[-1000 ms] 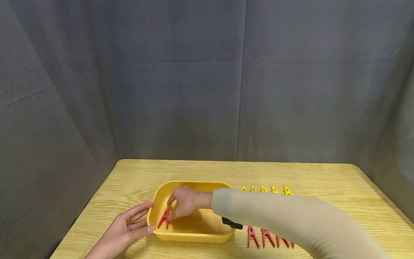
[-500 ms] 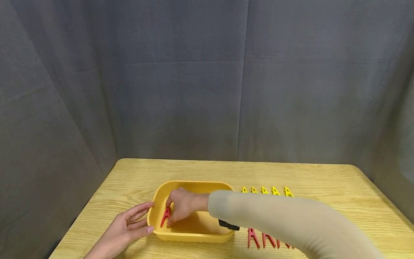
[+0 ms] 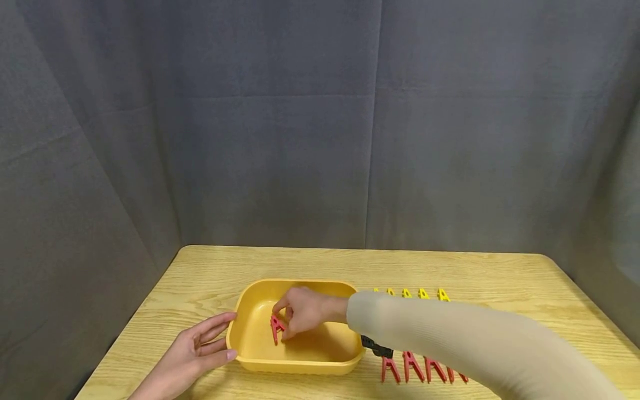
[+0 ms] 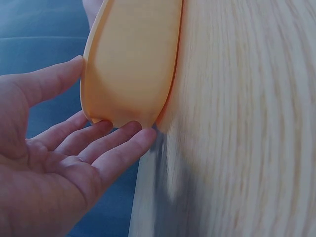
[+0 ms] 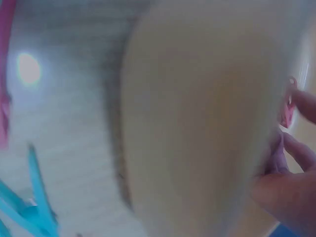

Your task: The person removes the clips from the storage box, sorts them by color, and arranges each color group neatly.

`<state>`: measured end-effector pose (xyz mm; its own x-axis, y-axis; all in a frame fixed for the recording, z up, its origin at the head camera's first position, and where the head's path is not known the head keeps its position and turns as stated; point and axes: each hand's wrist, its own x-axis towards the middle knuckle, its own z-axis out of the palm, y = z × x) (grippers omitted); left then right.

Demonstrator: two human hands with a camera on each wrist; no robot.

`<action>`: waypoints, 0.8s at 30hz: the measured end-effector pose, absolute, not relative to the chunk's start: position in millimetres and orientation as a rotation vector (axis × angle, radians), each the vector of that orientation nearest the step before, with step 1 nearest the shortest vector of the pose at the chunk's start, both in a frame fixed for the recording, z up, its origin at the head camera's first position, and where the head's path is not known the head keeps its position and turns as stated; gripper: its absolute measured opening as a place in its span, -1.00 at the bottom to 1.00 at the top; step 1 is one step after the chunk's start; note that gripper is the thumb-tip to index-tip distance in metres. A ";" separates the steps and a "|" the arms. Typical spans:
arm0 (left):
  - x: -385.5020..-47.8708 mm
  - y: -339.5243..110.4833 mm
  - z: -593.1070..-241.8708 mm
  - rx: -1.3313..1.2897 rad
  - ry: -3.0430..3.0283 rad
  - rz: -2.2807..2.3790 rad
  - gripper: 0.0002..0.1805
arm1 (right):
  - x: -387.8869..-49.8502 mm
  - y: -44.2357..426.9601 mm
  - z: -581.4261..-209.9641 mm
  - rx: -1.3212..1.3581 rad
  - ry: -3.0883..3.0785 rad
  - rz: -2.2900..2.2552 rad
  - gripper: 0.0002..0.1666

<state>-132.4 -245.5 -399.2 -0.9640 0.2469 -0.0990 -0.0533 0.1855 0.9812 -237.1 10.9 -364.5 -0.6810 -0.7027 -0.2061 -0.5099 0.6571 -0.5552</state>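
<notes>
Inside the yellow plastic basin (image 3: 295, 366), my right hand (image 3: 306, 311) pinches a red clothespin (image 3: 276, 329) between thumb and fingers, with its legs towards me. In the right wrist view a bit of that clothespin (image 5: 288, 111) shows near the fingers, and the basin's wall (image 5: 197, 113) hides much of the rest. At the basin's left end, my left hand (image 3: 192, 350) touches the rim with thumb and fingertips. The left wrist view shows the left fingers (image 4: 123, 153) stretched out against the outer wall, the thumb apart from them.
Right of the basin, several red clothespins (image 3: 410, 366) lie in a row near me. Several yellow clothespins (image 3: 443, 294) line up farther back. The right sleeve (image 3: 450, 328) covers the space between; a teal clothespin (image 5: 42, 212) shows in the right wrist view.
My right hand has drawn the red clothespin from the basin's left end towards its middle, after first closing in on it. My left hand has stayed at the rim.
</notes>
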 end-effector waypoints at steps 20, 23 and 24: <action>-131.1 -248.6 -400.7 0.172 2.242 1.844 -0.17 | -225.3 9.4 -382.4 -0.770 2.562 -0.892 -0.41; -132.5 -248.2 -399.2 0.158 2.221 1.848 -0.16 | -226.4 11.6 -382.3 -0.755 2.543 -0.918 -0.37; -133.0 -248.3 -399.3 0.168 2.220 1.848 -0.16 | -226.7 12.5 -382.3 -0.749 2.535 -0.933 -0.36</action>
